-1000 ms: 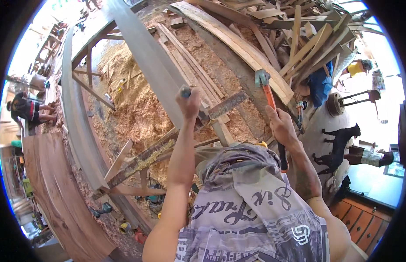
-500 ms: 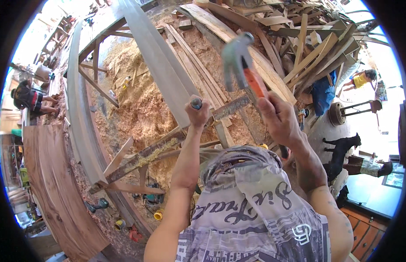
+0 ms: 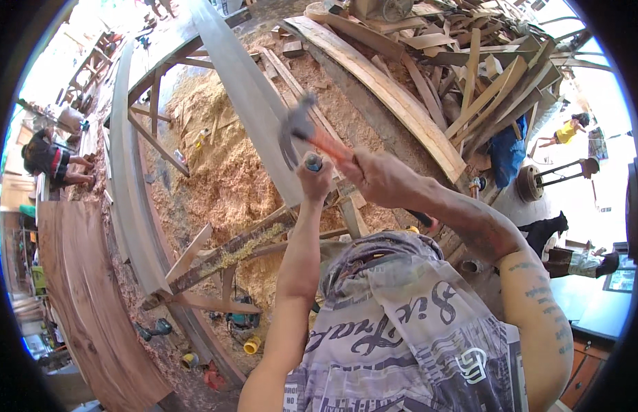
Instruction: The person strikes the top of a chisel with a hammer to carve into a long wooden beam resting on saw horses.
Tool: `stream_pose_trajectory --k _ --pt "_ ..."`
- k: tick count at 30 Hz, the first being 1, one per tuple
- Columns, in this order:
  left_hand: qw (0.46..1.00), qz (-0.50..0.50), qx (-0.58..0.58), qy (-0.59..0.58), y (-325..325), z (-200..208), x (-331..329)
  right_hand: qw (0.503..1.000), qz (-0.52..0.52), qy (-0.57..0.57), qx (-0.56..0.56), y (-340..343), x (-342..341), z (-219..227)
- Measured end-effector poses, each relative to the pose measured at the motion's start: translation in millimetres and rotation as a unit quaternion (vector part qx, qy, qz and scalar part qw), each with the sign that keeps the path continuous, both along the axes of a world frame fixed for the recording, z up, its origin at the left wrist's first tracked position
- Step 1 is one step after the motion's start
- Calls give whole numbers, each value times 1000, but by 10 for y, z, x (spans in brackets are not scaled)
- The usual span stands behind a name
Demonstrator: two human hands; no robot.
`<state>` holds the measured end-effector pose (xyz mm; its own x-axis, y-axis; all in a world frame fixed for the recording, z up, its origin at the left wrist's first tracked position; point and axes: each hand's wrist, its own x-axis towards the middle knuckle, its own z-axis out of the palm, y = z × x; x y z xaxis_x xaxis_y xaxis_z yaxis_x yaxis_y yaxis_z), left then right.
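My left hand [image 3: 315, 184] is closed around an upright chisel [image 3: 312, 162]. Only the butt of its handle pokes out above the fist, and the blade is hidden below. Beneath that hand lies the near end of a long smooth beam [image 3: 247, 96], resting on a rough wooden crosspiece [image 3: 240, 248]. Wrapped round the orange handle of a claw hammer [image 3: 327, 144] is my right hand [image 3: 374, 180]. The hammer's blurred head hangs over the beam, close beside and just beyond the chisel's butt.
Sawdust and shavings [image 3: 209, 165] cover the ground. A second long beam [image 3: 123, 172] and a wide plank [image 3: 92, 295] lie to the left. Scrap wood [image 3: 497, 75] is heaped at the far right. A black dog [image 3: 544, 230] and several people are farther off.
The hammer has swung down and left from the right side toward the chisel's butt, my right forearm sweeping across. My left hand has barely moved.
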<state>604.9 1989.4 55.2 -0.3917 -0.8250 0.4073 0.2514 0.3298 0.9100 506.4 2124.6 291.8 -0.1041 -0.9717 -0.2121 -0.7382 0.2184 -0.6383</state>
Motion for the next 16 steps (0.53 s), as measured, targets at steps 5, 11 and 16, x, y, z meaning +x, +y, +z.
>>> stream_pose_trajectory --k 5,11,16 --pt "980 87 -177 -36 -17 346 -132 994 -22 -30 101 120 -297 -242" --pt "962 36 268 -33 -525 42 -241 966 -232 -93 58 652 -416 -328" --pt "927 17 374 -13 -557 37 -346 926 -343 -137 76 1352 -641 -882"
